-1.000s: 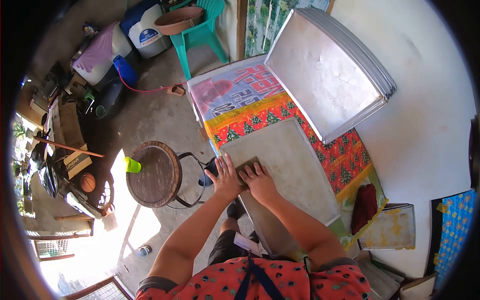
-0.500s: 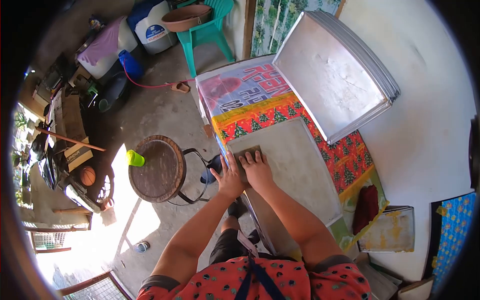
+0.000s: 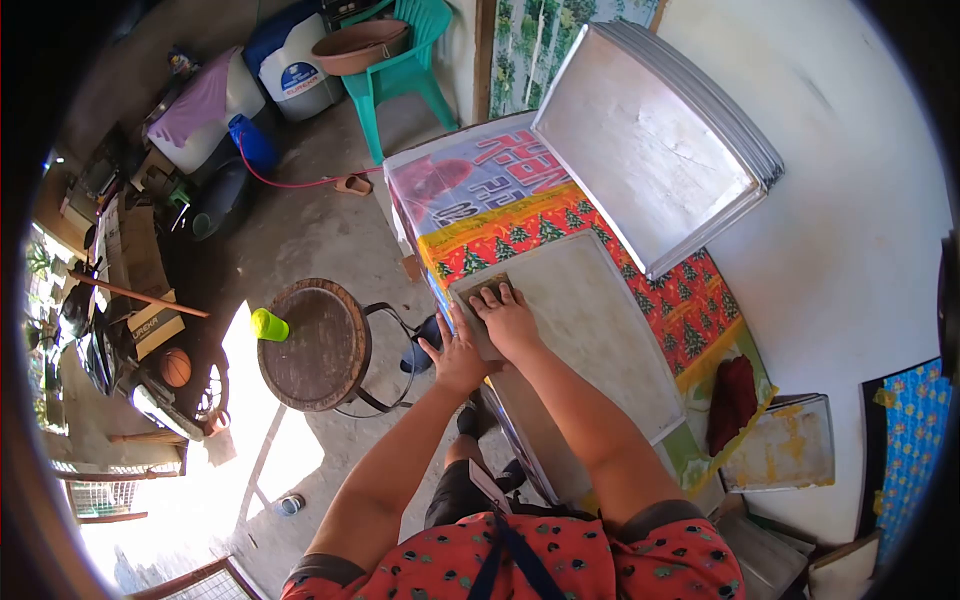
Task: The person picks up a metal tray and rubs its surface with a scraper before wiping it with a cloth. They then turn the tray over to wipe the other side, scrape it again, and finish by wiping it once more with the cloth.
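Observation:
A flat metal tray point(image 3: 590, 330) lies on the covered table in front of me, its surface dull and greyish. At its near-left corner my right hand point(image 3: 508, 325) presses down on a flat brown pad point(image 3: 486, 285), fingers bent over it. The pad's lower part is hidden under the hand. My left hand point(image 3: 460, 358) rests on the tray's left edge beside it, fingers spread and thumb pointing out to the left.
A stack of metal trays point(image 3: 655, 140) leans at the table's back right. A dark red cloth point(image 3: 733, 405) lies at the right end. Left of the table stands a round wooden stool point(image 3: 315, 350) with a yellow-green cup point(image 3: 268, 325). Behind is a green chair point(image 3: 405, 85) holding a basin point(image 3: 360, 48).
My right hand and the brown pad have slid a little farther away from me, toward the tray's corner. My left hand stays at the edge. The whole view has shifted slightly.

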The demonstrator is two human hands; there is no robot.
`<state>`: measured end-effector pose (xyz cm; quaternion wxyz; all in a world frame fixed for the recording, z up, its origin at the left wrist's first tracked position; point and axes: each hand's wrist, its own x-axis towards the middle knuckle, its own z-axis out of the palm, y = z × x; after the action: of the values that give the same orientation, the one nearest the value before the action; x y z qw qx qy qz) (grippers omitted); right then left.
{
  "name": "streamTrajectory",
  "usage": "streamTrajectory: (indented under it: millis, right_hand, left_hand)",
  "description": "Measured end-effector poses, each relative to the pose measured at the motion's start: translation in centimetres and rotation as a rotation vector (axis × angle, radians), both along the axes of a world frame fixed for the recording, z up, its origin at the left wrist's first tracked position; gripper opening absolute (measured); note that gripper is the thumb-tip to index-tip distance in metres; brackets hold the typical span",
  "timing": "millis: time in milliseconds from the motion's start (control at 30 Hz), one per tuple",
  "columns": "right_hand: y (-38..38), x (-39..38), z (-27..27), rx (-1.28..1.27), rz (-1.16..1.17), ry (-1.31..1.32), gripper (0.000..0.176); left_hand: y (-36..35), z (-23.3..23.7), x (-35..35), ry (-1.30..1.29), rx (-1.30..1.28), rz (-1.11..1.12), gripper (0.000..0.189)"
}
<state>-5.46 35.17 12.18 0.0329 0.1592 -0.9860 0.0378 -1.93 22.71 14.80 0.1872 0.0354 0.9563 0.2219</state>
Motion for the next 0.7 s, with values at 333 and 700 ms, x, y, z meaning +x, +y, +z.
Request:
streamTrajectory:
  millis: [333,700]
  right_hand:
    - [11.2,26.1,2.1,-0.012,0.045,-0.190,0.045]
    - [9.2,30.6,2.5,-0.093,-0.002,-0.116,0.043]
  left_hand:
    - [-2.7,-1.2,-1.8,-0.057,-0.010,-0.190,0.132]
    - [-0.5,1.7,-0.6,0.006,-0.305,-0.179,0.106]
